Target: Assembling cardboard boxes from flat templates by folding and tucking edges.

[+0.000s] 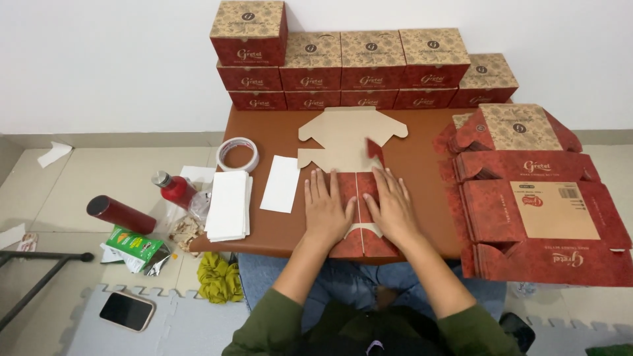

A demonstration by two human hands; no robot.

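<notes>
Fingers (316, 191) of both hands spread flat on unfolded carton (353, 158); tape roll (237, 153), white sheets (227, 204) left (finished boxes (369, 66) behind).

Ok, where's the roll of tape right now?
In the head view, the roll of tape lies flat on the left part of the brown table, just behind the stack of white sheets and left of the single white sheet.

White wall (99, 59), tiled floor (112, 171), brown table (422, 151).
</notes>
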